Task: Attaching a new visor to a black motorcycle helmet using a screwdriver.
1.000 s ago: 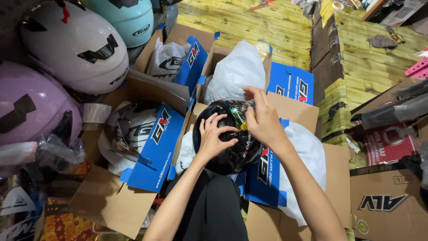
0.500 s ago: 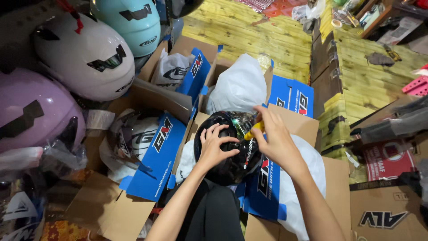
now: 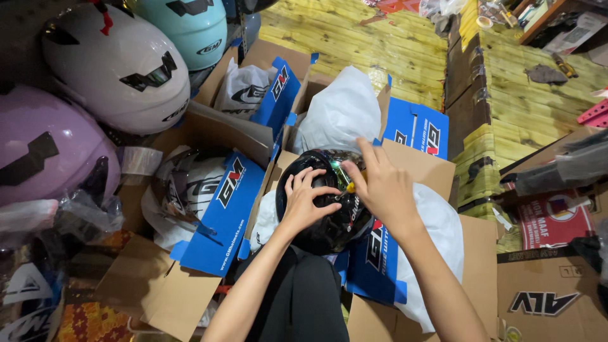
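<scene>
Both hands are on the black helmet (image 3: 326, 202), which sits on the person's lap over an open cardboard box (image 3: 430, 174). The left hand (image 3: 307, 202) lies spread on the shell, fingers curled against it to steady it. The right hand (image 3: 383, 187) pinches a small yellow-tipped tool (image 3: 350, 187) — most likely a screwdriver — with its point at the side of the helmet, where the visor would pivot. By the look of it, the step in hand is work on a side fastening; the next move calls for the tip kept square on the fastening while the left hand stops the round shell from rolling.

Now the boxes. The one under the helmet holds a white bag (image 3: 437, 234) spilling over its edge. The box behind (image 3: 411, 123) holds a bundle in white wrap (image 3: 339, 114). To the left, an open box (image 3: 215, 209) has a white helmet in plastic (image 3: 183, 190); another (image 3: 272, 76) holds a printed white bag (image 3: 244, 92). Loose helmets — white (image 3: 114, 69), teal (image 3: 187, 28), lilac (image 3: 47, 145) — are stacked at far left.
</scene>
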